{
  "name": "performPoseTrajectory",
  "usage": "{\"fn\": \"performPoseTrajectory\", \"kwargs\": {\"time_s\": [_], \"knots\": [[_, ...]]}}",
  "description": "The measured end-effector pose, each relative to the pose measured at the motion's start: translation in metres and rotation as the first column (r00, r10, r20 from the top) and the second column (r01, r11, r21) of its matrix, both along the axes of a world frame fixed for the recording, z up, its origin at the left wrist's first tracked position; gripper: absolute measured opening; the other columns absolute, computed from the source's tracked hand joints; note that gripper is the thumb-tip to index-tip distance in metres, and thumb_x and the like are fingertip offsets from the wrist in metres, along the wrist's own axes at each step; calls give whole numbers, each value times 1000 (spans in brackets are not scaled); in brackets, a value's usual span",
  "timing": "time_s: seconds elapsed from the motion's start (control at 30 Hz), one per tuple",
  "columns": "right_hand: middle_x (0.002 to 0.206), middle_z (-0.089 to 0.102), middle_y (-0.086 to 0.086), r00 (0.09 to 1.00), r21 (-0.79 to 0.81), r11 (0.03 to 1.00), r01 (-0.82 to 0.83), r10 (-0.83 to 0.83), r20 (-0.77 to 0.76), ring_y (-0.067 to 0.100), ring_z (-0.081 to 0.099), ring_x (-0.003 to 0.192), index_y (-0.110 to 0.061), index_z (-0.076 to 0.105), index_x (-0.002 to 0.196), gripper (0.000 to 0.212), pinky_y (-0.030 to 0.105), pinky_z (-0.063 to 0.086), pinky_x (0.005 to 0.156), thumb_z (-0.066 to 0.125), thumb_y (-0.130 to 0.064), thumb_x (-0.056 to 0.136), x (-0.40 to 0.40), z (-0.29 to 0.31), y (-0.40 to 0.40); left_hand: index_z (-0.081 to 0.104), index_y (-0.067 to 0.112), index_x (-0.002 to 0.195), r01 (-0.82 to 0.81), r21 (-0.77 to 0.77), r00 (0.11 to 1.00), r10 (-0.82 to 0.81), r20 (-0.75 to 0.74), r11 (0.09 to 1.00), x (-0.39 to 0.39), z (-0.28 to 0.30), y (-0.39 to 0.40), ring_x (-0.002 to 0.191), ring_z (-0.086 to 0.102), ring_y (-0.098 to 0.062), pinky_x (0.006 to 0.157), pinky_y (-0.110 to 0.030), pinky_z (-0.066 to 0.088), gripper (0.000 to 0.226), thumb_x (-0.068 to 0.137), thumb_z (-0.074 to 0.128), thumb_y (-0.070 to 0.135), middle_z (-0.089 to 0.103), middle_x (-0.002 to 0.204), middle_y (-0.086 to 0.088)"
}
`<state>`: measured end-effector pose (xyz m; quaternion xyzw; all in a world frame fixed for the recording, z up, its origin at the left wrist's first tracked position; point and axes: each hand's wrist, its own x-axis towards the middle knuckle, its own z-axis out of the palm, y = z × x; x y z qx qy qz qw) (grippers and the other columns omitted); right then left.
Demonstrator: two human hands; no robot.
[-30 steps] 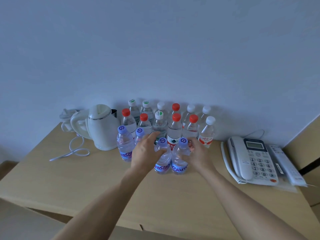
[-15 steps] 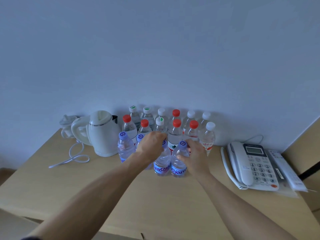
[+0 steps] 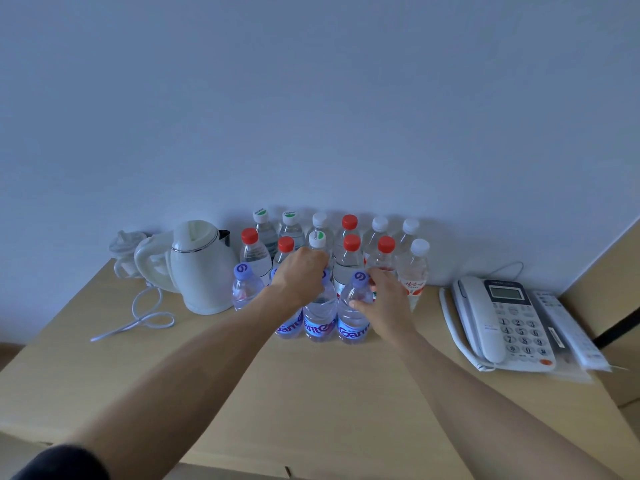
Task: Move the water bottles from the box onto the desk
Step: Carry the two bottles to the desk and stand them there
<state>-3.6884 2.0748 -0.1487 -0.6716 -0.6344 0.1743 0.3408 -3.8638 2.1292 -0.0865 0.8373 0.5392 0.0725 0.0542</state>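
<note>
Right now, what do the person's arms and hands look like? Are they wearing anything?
Both forearms are bare from the elbows down. The left hand and the right hand wear no gloves, and I see no rings, watch or bracelet. The only clothing is a dark sleeve on the upper left arm, at the bottom corner of the view.

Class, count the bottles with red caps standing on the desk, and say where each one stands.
5. One in the back row; four in the middle row: beside the kettle, left of the left hand, centre, and right of centre. The hands may hide others.
</note>
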Motion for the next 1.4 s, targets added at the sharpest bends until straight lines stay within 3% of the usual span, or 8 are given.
{"fn": "performPoseTrajectory", "kwargs": {"time_s": [0.13, 0.27, 0.57, 0.77, 0.9, 1.1, 1.23, 1.4], "knots": [[89, 63, -2, 1000, -3, 1000, -1, 1, 0, 16, 57, 83, -14, 63, 98, 36, 20, 38, 69, 85, -20, 69, 2, 4, 3, 64, 7, 104, 12, -19, 1000, -12, 17, 1000, -2, -1, 1, 86, 65, -27, 73, -34, 55, 20, 85, 70, 9, 67, 95, -10], [63, 52, -18, 999, 20, 999, 35, -34, -39, -5, 51, 62, -32, 53, 71, 35, 10, 33, 56, 84, -17, 65, 0, 10, 6, 66, 8, 104, 16, -32, 1000, -15, 14, 999, -4, -2, 2, 86, 64, -26, 70, -30, 51, 21, 85, 71, 13, 68, 96, -10], [64, 51, -15, 999, 11, 999, 37, -37, -14, -2, 46, 61, -26, 56, 75, 30, 11, 27, 55, 84, -19, 67, -2, 9, 6, 69, 5, 105, 0, -24, 1000, 1, 11, 1000, -5, -1, 0, 89, 65, -27, 73, -31, 54, 19, 87, 70, 13, 69, 99, -12], [67, 52, -16, 998, -6, 999, 53, -54, -30, -3, 47, 64, -24, 56, 79, 30, 9, 32, 55, 84, -18, 69, -3, 11, 1, 68, 7, 103, 22, -22, 999, -21, 32, 1000, -5, -2, -1, 87, 64, -25, 71, -28, 49, 22, 86, 76, 19, 70, 100, -11], [74, 54, -14, 997, -17, 998, 66, -66, -38, 2, 49, 69, -20, 61, 87, 26, 10, 30, 59, 82, -20, 72, -5, 10, -3, 64, 6, 114, 27, -20, 998, -26, 57, 999, -7, -1, -2, 95, 65, -27, 81, -35, 55, 40, 83, 80, 26, 67, 107, -11], [100, 61, -4, 992, -34, 991, 126, -127, -29, 17, 59, 95, -19, 64, 110, 40, 34, 48, 78, 80, -25, 74, -9, 17, -11, 62, 14, 122, 29, 139, 993, -44, 106, 990, -10, 9, -3, 105, 56, -25, 77, -34, 46, 43, 87, 71, 39, 58, 113, -5], [117, 59, 4, 983, -24, 984, 174, -172, 57, 23, 54, 111, -20, 60, 124, 48, 41, 49, 90, 75, -32, 81, -4, 26, -17, 59, 24, 131, 12, 273, 999, -22, 33, 962, -4, 11, -1, 121, 48, -26, 102, -39, 39, 51, 89, 60, 53, 57, 125, -2], [122, 56, 6, 949, -30, 972, 235, -223, 222, 28, 47, 118, -25, 58, 128, 48, 32, 40, 85, 69, -40, 85, 11, 36, -29, 53, 28, 139, 10, 259, 1000, -5, -20, 966, 10, 13, -6, 138, 36, -26, 113, -48, 23, 59, 91, 48, 62, 49, 142, -2]]}}
